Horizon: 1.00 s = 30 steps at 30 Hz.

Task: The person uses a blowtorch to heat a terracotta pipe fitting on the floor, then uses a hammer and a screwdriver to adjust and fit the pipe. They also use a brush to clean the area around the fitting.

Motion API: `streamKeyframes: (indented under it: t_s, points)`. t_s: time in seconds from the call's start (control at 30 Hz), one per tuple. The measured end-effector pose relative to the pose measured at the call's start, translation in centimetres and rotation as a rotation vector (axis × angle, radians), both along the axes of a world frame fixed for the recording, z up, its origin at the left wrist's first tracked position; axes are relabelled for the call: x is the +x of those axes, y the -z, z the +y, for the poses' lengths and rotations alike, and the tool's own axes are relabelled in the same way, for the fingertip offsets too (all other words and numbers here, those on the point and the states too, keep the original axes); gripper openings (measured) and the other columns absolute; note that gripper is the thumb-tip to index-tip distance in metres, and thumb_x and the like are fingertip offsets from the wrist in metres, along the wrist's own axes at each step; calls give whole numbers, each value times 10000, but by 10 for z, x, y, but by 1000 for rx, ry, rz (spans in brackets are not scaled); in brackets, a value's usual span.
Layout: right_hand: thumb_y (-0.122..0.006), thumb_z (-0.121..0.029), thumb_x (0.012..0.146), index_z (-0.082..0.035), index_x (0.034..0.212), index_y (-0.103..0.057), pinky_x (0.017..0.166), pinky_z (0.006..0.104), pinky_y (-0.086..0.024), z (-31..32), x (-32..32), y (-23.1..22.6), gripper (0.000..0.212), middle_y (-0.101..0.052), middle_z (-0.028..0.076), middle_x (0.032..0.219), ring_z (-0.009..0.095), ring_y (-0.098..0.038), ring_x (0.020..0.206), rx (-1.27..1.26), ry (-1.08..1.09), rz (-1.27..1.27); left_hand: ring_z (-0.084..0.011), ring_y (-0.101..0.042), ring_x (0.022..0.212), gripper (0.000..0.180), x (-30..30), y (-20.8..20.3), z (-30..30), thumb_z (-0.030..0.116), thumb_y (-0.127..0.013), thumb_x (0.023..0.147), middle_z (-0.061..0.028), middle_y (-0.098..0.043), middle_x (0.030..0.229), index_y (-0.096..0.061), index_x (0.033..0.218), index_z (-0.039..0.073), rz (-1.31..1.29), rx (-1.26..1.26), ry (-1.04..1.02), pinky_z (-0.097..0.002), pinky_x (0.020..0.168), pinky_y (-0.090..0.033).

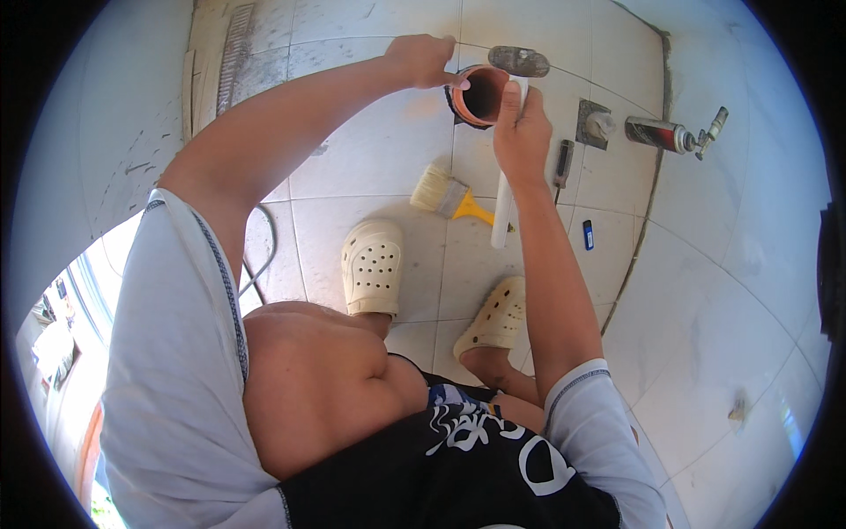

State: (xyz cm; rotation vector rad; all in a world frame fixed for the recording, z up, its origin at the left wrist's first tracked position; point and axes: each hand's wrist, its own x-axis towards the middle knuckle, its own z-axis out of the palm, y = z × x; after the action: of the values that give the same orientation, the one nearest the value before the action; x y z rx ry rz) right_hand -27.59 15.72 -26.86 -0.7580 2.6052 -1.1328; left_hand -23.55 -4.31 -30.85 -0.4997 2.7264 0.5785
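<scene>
My left hand [423,62] is at the orange pipe [466,113], its thumb on the left rim and its other fingers partly hidden. The pipe's round dark mouth faces up, and its rim looks dirty. In my right hand [523,132], closed round the upper handle, is a mallet [518,62] with a worn dark head and a long white handle. The head is at the upper right of the pipe's mouth; whether it touches the rim I cannot tell. Below the pipe lies a paintbrush [448,194] with pale bristles and a yellow handle.
Right of my right hand are a screwdriver [563,165], a blue lighter [588,234] and a square floor opening [595,123] with whitish material in it. A gas torch [663,134] lies by the tiled wall. My feet, in cream clogs [374,264], stand on the tiles. A grey hose [270,236] curves at left.
</scene>
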Motion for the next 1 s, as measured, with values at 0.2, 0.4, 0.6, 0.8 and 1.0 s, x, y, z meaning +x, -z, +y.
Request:
streamKeyframes:
  t_s: [0.2, 0.4, 0.6, 0.8, 1.0]
  points:
    - [-453, -482, 1044, -5, 1069, -583, 750, 496, -522, -16, -6, 13, 495, -676, 267, 860, 463, -668, 845, 117, -125, 80, -303, -700, 911, 578, -6, -9, -1, 681, -656, 820, -101, -732, 896, -748, 905, 116, -106, 66, 45, -454, 776, -536]
    - [-467, -472, 1031, -4, 1079, -591, 742, 537, -533, -12, -15, 10, 486, -677, 297, 870, 498, -660, 860, 159, -68, 36, -312, -699, 885, 572, -3, -5, 0, 664, -645, 837, -108, -724, 864, -744, 889, 104, -74, 71, 36, -460, 768, -534]
    - [-465, -477, 1031, 5, 1014, -587, 718, 546, -524, -7, -28, 13, 498, -675, 295, 855, 501, -657, 840, 171, -61, 85, -308, -699, 879, 549, -2, -3, 0, 642, -643, 854, -101, -725, 863, -743, 885, 102, -49, 92, 49, -460, 766, -532]
    - [-464, -478, 1031, 9, 981, -590, 723, 551, -522, -9, -37, 9, 505, -674, 297, 857, 503, -655, 846, 216, -103, 93, -303, -700, 899, 536, -5, -1, 0, 638, -647, 852, -92, -732, 898, -742, 918, 115, -77, 75, 50, -455, 793, -535]
    - [-456, -478, 1032, 13, 980, -591, 731, 545, -523, -5, -38, 7, 512, -674, 301, 864, 510, -652, 848, 256, -47, 68, -305, -687, 999, 603, 3, 11, 4, 568, -662, 873, -104, -719, 1077, -557, 1364, 235, 126, 43, 42, -445, 858, -535]
